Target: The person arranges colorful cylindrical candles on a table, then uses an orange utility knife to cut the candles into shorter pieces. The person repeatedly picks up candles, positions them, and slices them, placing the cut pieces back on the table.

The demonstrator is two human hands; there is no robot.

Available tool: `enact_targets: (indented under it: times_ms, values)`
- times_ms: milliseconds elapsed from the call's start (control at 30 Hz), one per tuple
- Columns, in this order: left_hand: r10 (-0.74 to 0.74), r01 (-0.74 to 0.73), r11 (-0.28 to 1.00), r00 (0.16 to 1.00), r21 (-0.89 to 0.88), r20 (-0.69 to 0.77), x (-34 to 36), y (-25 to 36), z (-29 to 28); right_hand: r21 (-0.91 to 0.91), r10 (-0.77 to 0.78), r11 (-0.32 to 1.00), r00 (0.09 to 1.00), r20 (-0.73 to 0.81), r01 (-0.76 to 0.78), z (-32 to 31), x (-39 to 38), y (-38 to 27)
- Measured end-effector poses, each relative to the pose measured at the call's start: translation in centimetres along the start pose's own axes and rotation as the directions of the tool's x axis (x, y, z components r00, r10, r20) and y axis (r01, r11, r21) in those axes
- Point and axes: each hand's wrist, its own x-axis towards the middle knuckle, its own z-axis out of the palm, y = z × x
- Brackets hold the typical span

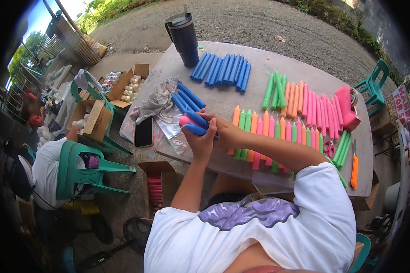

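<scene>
Above the table's near left part, my left hand (202, 139) and my right hand (224, 130) are closed together around a small bunch of blue candles (197, 129). A pink end (185, 120) shows among them; whether it is another candle I cannot tell. Just beyond my hands, several loose blue candles (189, 99) lie beside a crumpled grey cloth (158, 101) and clear plastic wrap (172, 132). Farther back lies a row of blue candles (223, 70). My right forearm passes over a row of orange, green and pink candles (259, 136), hiding part of it.
A dark tumbler (183, 38) stands at the back; a phone (144, 132) lies by the left edge. At right are a pink tape dispenser (348, 109), scissors (329, 148) and an orange cutter (354, 170). A person (50, 170) sits left, near green chairs (91, 166) and cardboard boxes (92, 119).
</scene>
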Motion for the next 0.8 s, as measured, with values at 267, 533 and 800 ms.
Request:
enact_targets:
  times_ms: [267, 533, 800]
  values:
    - [0.088, -0.108, 0.958, 0.992, 0.267, 0.085, -0.5, 1.5, 0.1, 0.143, -0.031, 0.99, 0.995, 0.099, 0.017, 0.0, 0.9, -0.6]
    - [0.094, -0.111, 0.918, 0.994, 0.382, 0.064, -0.6, 0.5, 0.3, 0.169, 0.123, 0.974, 0.978, 0.17, -0.151, 0.0, 1.0, 0.0]
    - [0.057, -0.055, 0.897, 0.998, 0.439, 0.009, -0.4, -0.3, 0.4, 0.064, 0.123, 0.988, 0.969, 0.212, -0.139, -0.8, 1.1, -0.6]
